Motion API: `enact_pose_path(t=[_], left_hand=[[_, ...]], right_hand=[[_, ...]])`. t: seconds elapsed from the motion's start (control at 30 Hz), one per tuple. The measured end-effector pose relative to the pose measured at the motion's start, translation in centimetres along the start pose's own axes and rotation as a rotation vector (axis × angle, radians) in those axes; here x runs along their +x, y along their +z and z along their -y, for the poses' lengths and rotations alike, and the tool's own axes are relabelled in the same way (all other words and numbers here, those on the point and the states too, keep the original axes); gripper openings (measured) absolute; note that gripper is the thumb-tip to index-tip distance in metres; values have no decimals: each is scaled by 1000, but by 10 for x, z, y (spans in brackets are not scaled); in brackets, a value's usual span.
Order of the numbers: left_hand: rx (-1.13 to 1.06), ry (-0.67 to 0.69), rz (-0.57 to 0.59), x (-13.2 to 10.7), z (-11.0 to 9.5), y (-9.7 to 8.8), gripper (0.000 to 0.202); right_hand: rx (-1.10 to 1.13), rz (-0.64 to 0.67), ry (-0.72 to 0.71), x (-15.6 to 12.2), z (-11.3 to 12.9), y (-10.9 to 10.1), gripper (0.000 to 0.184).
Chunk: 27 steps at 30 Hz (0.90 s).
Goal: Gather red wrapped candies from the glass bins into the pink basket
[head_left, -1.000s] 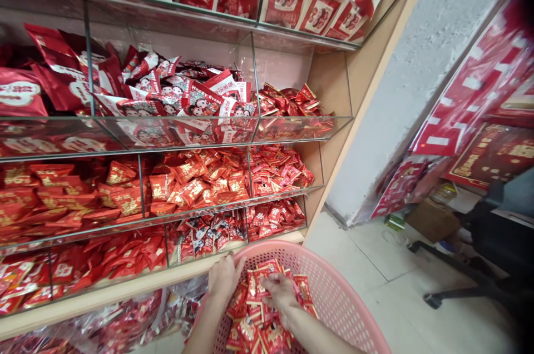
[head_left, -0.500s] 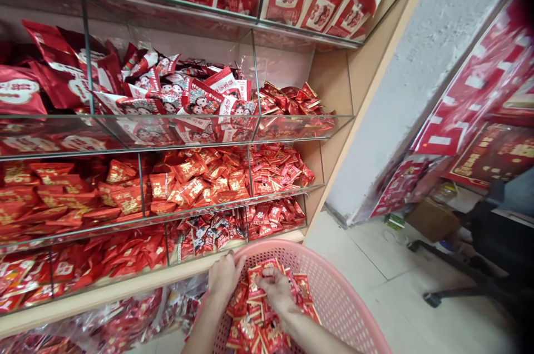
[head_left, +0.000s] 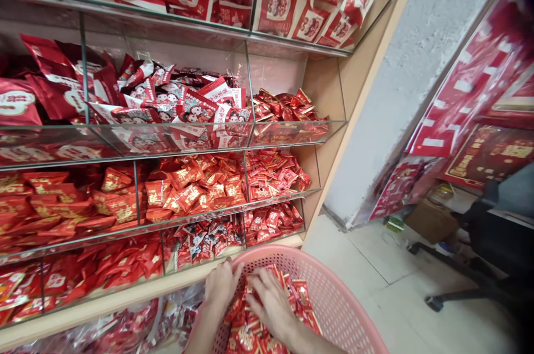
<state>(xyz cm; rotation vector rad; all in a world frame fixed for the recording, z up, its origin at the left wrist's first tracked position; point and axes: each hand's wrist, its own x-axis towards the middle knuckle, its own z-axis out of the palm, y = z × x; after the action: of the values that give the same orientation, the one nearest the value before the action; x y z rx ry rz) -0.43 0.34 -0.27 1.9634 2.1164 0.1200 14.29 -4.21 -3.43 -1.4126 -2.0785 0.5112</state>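
A pink perforated plastic basket (head_left: pixel 334 298) sits at the bottom of the view, filled with small red candy packets (head_left: pixel 300 293). My left hand (head_left: pixel 221 287) grips the basket's near-left rim, fingers curled over it. My right hand (head_left: pixel 271 304) lies inside the basket on top of the packets, fingers stretched forward and pressed into the pile.
Glass-fronted shelf bins (head_left: pixel 167 143) full of red sweets and red bags rise in front and to the left. A wooden shelf edge (head_left: pixel 125 293) runs just beyond the basket. A grey wall (head_left: pixel 396 81), red banners (head_left: pixel 471 93) and a black chair base (head_left: pixel 467 282) stand to the right.
My right hand has opened from pinching packets to lying flatter on the pile. The view has tilted slightly upward. My left hand stays on the rim.
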Motion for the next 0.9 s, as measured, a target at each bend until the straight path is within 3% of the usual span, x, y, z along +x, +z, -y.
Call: enact_pose_path(t=[0.1, 0.33, 0.5, 0.57, 0.67, 0.9], left_hand=[[1, 0, -2, 0, 0, 0, 55], [39, 30, -60, 3, 4, 6, 52], [37, 30, -45, 4, 4, 7, 52], [32, 27, -47, 4, 5, 7, 53], [16, 28, -39, 5, 5, 7, 53], [3, 30, -34, 7, 5, 7, 50]], right_hand=[[-179, 135, -143, -3, -4, 0, 54], [-328, 124, -252, -2, -21, 5, 32], [-293, 147, -284, 1, -13, -12, 36], [-253, 131, -307, 6, -4, -31, 40], [-236, 36, -330, 22, 9, -74, 31], [-272, -421, -331, 92, 10, -185, 23]])
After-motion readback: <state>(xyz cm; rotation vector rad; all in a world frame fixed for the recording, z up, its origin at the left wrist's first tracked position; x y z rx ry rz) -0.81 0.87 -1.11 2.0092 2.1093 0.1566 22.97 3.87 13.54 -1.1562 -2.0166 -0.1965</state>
